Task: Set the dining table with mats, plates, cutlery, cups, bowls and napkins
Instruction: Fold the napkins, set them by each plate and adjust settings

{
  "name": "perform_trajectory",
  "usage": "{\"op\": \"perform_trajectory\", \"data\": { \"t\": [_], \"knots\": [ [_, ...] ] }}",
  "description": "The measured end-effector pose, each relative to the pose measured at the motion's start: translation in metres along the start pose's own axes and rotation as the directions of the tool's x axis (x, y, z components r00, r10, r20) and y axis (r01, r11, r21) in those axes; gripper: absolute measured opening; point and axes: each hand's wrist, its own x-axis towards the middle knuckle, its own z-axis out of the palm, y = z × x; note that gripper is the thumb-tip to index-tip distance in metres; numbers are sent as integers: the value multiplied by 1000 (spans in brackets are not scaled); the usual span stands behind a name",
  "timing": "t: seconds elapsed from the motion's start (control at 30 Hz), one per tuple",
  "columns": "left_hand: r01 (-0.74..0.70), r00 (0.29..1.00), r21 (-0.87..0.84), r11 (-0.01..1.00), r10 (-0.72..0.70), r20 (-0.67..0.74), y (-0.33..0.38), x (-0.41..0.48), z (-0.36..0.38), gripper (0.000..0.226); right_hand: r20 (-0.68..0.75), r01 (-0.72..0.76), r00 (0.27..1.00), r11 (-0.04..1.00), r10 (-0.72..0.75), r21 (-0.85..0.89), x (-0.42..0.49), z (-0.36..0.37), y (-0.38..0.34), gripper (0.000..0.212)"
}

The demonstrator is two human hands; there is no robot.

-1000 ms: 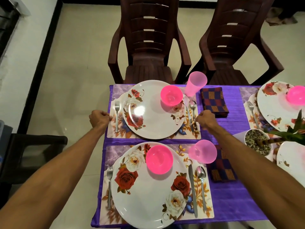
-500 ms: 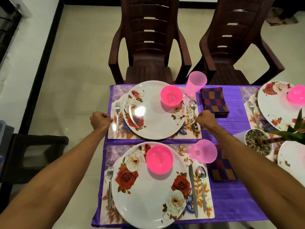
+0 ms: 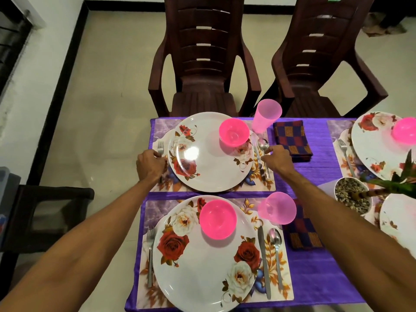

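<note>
Hands were both at the far place setting. The left hand (image 3: 151,164) lay over the left edge of the far placemat (image 3: 161,129), its fingers curled down on the handle of the far fork (image 3: 160,146), just beside the far plate (image 3: 209,154). Only the back of the hand showed, so I could not tell whether it gripped the fork, the mat or nothing. The right hand (image 3: 277,159) was at the right edge of the same mat, fingers bent, with the fingertips at the far knife (image 3: 257,153) and the far spoon (image 3: 263,144). It seemed to touch them, but I could not tell if it held anything.

A far bowl (image 3: 234,132), pink, stood on the far plate. A far cup (image 3: 266,114) stood upright at the mat's far right corner. A far napkin (image 3: 291,138), checked and folded, lay on the purple tablecloth (image 3: 315,278) just beside the right hand.

The near setting (the one closer to the person) was laid the same way. The near placemat (image 3: 148,210) carried the near plate (image 3: 202,266) with the near bowl (image 3: 218,219) on it. The near fork (image 3: 150,251) lay at left, the near knife (image 3: 264,262) and near spoon (image 3: 275,244) at right. The near cup (image 3: 276,207) stood beyond them and the near napkin (image 3: 304,235) lay beside the mat. At the right stood a white pot (image 3: 352,195) filled with pebbles. Two brown plastic chairs (image 3: 202,64) stood at the table's far side.
</note>
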Motion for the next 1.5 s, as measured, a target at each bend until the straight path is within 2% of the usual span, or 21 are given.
{"op": "perform_trajectory", "data": {
  "t": [0.3, 0.7, 0.83, 0.93, 1.1, 1.27, 1.5],
  "knots": [
    [-6, 1000, 105, 994, 8, -16, -1, 14, 2, 17, 0, 10, 1000, 1000, -10, -17, 2, -5, 5, 32],
    [-14, 1000, 13, 1000, 15, -28, 6, 14, -3, 21, 13, 32, 999, 999, -32, -7, 10, -3, -3, 29],
    [-95, 991, -20, 995, 93, -96, 8, 1, -1, 24, 18, 44, 999, 999, -44, -6, 13, 1, -7, 28],
    [-118, 992, -39, 992, 116, -44, 17, -11, 7, 29, 57, 56, 997, 998, -56, -3, 15, 5, -13, 32],
    [-54, 998, -35, 998, 55, 14, 22, -12, 10, 26, 152, 48, 988, 998, -42, -36, 16, 16, -19, 19],
    [-100, 993, 13, 995, 100, 59, 17, -3, 6, 26, 161, 36, 987, 998, -29, -43, 16, 25, -26, 8],
    [-53, 998, -1, 999, 53, 38, 11, -1, 4, 23, 173, 81, 983, 993, -66, -82, 22, 34, -31, 11]
  ]
}}
